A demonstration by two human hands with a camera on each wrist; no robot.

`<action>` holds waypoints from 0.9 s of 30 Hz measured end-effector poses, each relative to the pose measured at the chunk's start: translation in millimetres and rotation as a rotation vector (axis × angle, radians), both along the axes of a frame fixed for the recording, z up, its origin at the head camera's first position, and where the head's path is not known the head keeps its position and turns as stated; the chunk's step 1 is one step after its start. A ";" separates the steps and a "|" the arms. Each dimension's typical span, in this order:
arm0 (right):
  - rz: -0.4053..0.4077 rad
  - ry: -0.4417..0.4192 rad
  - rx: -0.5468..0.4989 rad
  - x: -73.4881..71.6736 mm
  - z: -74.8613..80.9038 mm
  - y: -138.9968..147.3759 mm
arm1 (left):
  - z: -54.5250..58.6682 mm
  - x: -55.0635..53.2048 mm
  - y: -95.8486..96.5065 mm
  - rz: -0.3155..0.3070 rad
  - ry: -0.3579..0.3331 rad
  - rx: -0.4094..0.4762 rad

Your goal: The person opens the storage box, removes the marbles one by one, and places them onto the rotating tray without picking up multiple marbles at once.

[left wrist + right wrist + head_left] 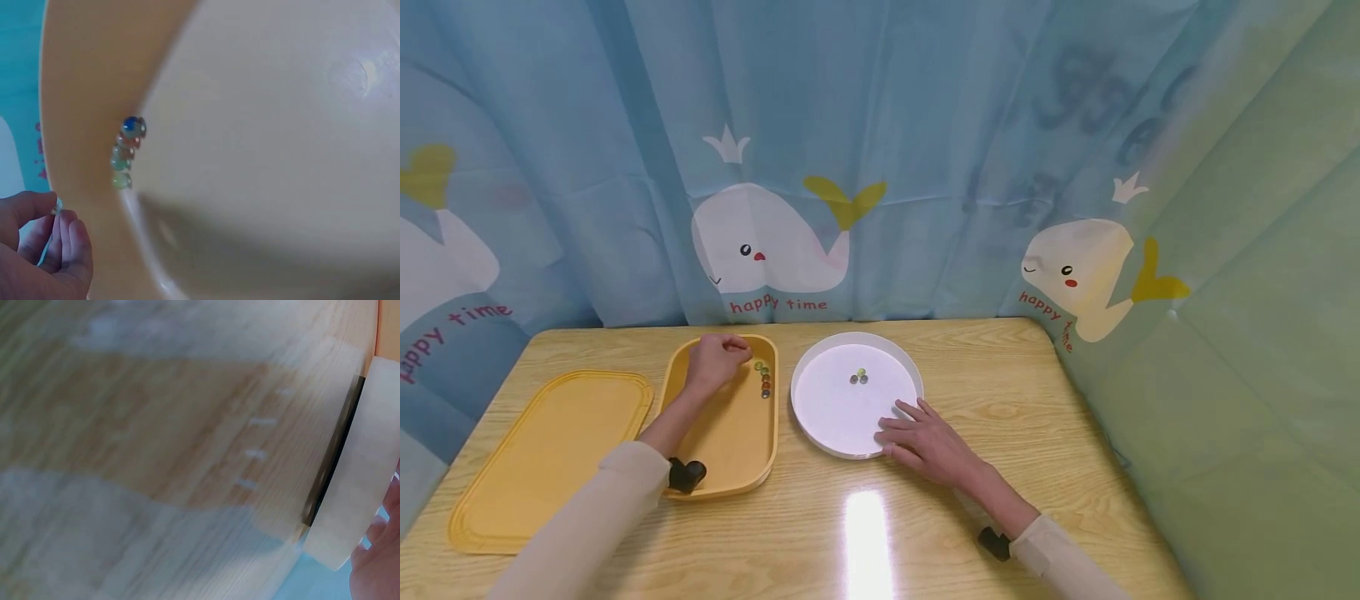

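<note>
My left hand [715, 364] is over the far end of a yellow tray [730, 479]. In the left wrist view its thumb and fingertip pinch a small clear marble [57, 206]. Several glass marbles [765, 385], green, orange and blue, lie in a row against the tray's right wall. To the right stands a round white tray [820, 442] with three marbles [859, 378] grouped on it. My right hand [928, 442] rests on this tray's near right rim, fingers spread and reaching inside.
A flat yellow lid [550, 458] lies on the wooden table [992, 367] to the left of the yellow tray. Behind the table hangs a blue curtain [925, 167] with whale prints, and it continues along the right side.
</note>
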State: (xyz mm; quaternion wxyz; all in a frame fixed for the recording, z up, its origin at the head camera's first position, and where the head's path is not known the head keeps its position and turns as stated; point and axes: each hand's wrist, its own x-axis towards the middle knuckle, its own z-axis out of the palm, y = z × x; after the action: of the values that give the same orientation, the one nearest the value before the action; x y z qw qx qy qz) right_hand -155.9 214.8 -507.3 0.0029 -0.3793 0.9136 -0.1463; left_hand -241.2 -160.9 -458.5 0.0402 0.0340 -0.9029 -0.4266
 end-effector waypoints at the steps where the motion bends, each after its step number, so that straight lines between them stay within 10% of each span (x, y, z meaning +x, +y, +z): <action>1: 0.001 0.002 0.000 0.1 0.0 0.1 | 1.4 0.6 0.2 0.000 0.004 0.004; 27: -0.007 -0.009 0.013 0.5 1.2 -0.5 | 41.8 15.2 36.2 -0.102 0.028 0.105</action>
State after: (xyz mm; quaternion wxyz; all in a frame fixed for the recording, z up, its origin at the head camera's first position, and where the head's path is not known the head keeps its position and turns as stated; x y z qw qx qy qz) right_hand -155.3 214.4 -506.1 0.0090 -0.3753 0.9159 -0.1421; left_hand -226.0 -124.7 -416.7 0.0292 -0.0163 -0.8791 -0.4755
